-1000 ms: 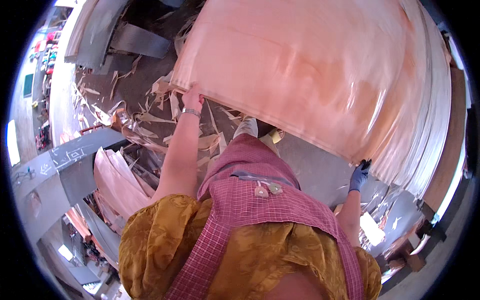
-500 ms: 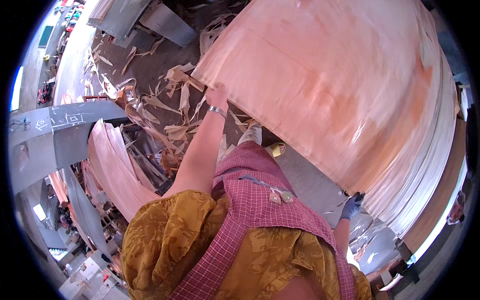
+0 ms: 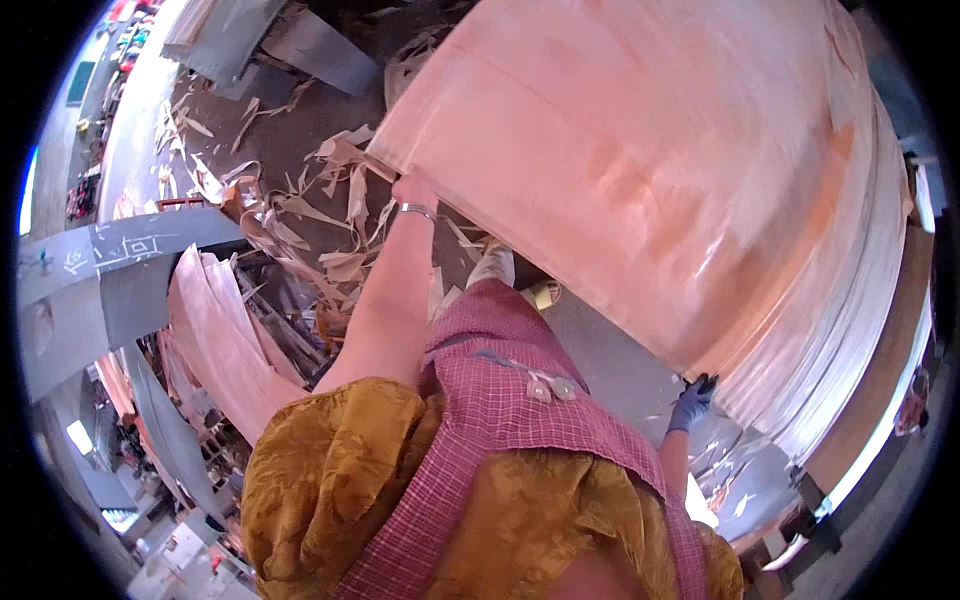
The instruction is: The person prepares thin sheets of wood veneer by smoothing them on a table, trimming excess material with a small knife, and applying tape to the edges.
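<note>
A wide, pinkish wood veneer sheet [image 3: 600,190] spans the upper right, on top of a stack of veneer whose layered edges [image 3: 840,340] fan out at the right. My left hand [image 3: 415,188], bare with a metal bracelet at the wrist, is closed on the sheet's near edge by its left corner. At the near right corner, my right hand [image 3: 693,402] in a dark blue-grey glove grips the same edge. The undersides of both grips are hidden, as are most of the fingers.
Torn veneer strips [image 3: 345,200] litter the floor to the left. A grey metal frame [image 3: 150,240] with chalk marks stands at the left beside a bent bundle of veneer sheets [image 3: 215,320]. Grey panels [image 3: 320,50] lie at the top left. My foot in a yellow slipper [image 3: 547,293] shows below the sheet.
Both hands and the sheet's near edge have shifted slightly left in view, the right hand also a little upward. Both grips stay closed, and the whole view has shifted a little too.
</note>
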Action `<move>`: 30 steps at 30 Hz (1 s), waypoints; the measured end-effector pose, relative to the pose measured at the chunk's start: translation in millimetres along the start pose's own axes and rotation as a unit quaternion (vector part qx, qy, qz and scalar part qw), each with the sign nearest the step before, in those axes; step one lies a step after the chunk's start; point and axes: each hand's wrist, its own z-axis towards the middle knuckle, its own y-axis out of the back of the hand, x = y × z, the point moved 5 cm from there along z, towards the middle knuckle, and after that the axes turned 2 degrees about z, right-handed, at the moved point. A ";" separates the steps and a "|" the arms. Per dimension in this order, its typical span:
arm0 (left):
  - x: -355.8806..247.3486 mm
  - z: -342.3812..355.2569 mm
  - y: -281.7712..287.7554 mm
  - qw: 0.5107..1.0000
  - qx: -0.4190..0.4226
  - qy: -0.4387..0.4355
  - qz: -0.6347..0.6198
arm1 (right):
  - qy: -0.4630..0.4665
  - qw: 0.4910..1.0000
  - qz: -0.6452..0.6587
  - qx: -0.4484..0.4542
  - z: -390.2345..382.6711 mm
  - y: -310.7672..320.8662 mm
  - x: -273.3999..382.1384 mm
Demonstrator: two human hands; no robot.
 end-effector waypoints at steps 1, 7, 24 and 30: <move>-1.1 -11.2 -10.9 0.997 0.000 0.007 0.074 | -0.056 0.998 0.002 0.004 -6.8 6.5 7.4; -9.5 -7.0 3.9 0.996 0.005 0.013 0.090 | 0.004 0.995 -0.081 -0.063 -17.0 73.5 74.9; -16.0 29.6 6.4 0.981 0.124 0.036 0.142 | -0.104 0.989 -0.094 0.045 -16.1 3.3 34.6; 1.1 -22.4 -9.0 0.979 0.097 0.065 0.164 | -0.001 0.998 -0.003 -0.062 -8.7 -20.5 -26.4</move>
